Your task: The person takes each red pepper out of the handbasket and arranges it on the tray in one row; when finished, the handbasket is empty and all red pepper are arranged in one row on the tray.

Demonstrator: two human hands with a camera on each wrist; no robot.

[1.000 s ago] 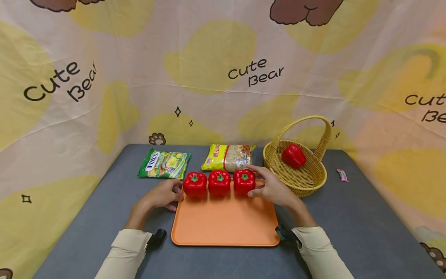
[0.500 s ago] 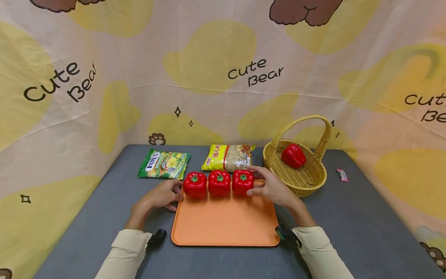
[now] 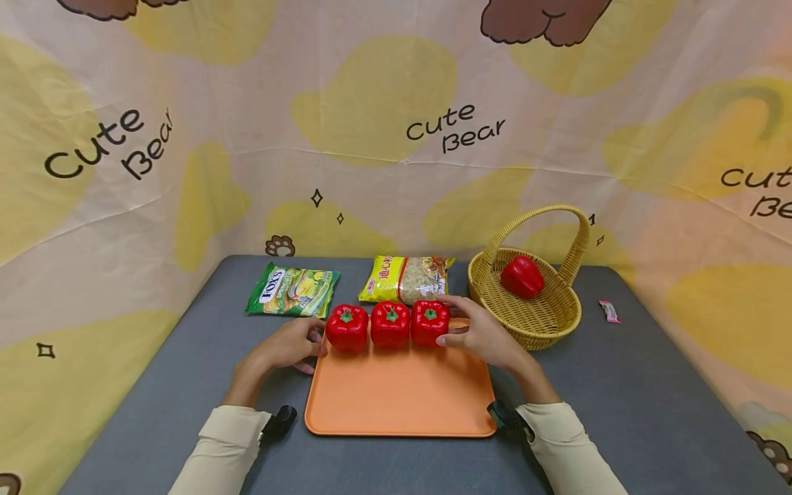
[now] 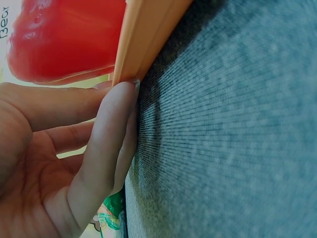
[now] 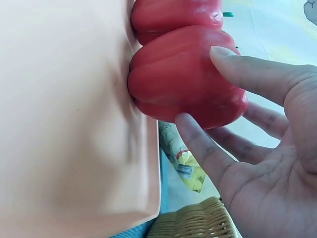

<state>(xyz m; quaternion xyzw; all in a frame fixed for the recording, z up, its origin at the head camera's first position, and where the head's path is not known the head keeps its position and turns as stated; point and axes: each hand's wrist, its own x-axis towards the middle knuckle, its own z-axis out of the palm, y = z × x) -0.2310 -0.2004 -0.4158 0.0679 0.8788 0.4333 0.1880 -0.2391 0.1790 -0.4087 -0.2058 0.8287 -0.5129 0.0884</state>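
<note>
Gray table point(image 3: 656, 392), printed cloth point(image 3: 371, 192) behind. Pinching L rim of orange tray point(image 3: 401, 399) w/ L hand point(image 3: 289, 342); gripping rightmost red pepper point(image 3: 428, 324) from its R w/ R hand point(image 3: 484, 335), the nearer; upright, on tray's far end, just beside mid. pepper point(image 3: 390, 326).

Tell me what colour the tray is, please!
The tray is plain orange. It shows best in the head view.

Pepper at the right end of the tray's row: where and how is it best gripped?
Probably by its near and far sides, coming from the right: the pepper stands stem-up, another pepper crowds its left, while its right, where the right hand touches it, has no neighbour.
</note>
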